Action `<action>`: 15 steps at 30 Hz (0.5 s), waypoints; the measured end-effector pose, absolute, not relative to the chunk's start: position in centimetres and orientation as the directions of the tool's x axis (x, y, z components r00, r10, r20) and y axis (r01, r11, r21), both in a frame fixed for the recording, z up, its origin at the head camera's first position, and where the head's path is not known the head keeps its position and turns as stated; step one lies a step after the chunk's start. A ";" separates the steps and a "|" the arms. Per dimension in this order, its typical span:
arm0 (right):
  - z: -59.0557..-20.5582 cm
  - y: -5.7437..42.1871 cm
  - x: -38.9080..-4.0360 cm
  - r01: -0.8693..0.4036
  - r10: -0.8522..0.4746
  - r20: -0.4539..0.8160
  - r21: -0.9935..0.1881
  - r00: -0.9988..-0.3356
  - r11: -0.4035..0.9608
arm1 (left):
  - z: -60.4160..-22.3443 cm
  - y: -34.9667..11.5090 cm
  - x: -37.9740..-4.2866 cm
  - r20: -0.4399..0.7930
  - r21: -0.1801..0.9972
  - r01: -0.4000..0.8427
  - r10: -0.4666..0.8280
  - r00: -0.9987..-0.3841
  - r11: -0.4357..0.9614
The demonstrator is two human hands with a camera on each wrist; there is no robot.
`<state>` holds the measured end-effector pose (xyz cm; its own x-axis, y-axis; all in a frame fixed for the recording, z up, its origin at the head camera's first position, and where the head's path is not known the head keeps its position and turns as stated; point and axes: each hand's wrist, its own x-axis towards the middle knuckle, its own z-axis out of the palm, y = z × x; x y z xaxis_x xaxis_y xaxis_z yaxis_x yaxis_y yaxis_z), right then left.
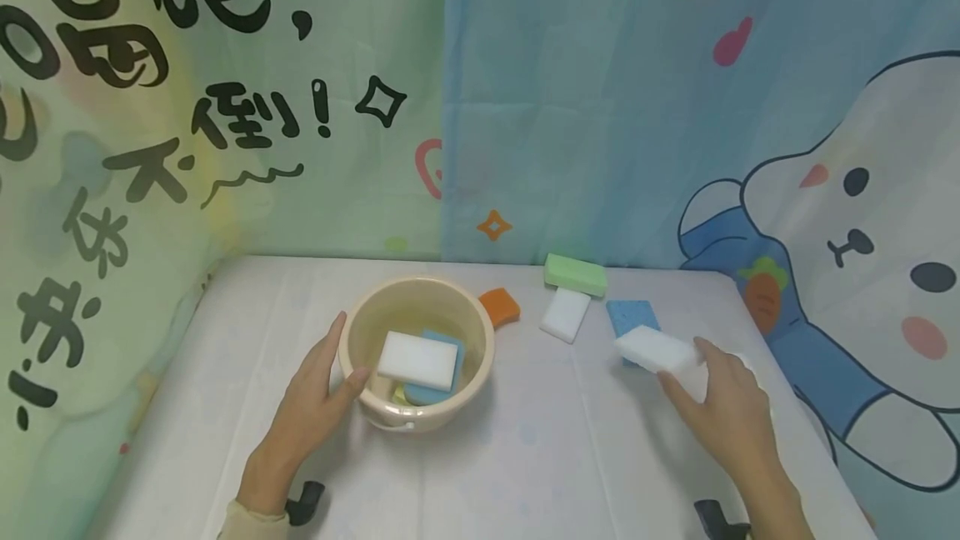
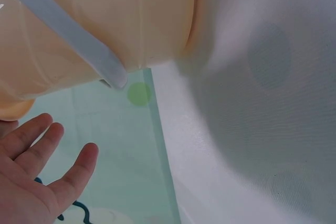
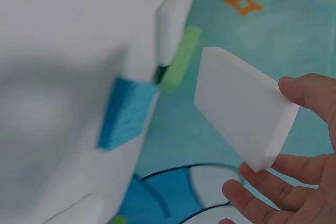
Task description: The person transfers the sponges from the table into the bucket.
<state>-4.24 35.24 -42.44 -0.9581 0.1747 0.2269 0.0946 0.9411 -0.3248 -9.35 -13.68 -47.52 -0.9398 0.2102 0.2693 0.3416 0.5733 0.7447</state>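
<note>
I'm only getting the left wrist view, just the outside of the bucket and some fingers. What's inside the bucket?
Observer: A white block lies over a blue block inside the bucket.
Operator: And what's the right hand doing?
Observer: It holds another white block between thumb and fingers.
Operator: Anything behind that block?
Observer: In the head view it partly hides another blue block, which lies on the table.

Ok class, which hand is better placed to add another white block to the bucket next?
Probably the right hand: it pinches a white block, while the left hand holds no block and is beside the bucket.
</note>
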 end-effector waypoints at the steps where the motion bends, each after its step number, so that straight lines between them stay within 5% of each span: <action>1: -42.0 34.8 -4.5 0.066 0.155 0.252 -0.330 -0.955 0.942 | -47.5 -13.7 -9.4 0.271 0.744 0.343 0.211 -0.939 0.573; 15: -39.2 31.0 -6.8 -0.164 -0.020 0.385 -0.346 -0.923 0.924 | -47.7 -13.9 -9.4 0.277 0.749 0.354 0.221 -0.935 0.560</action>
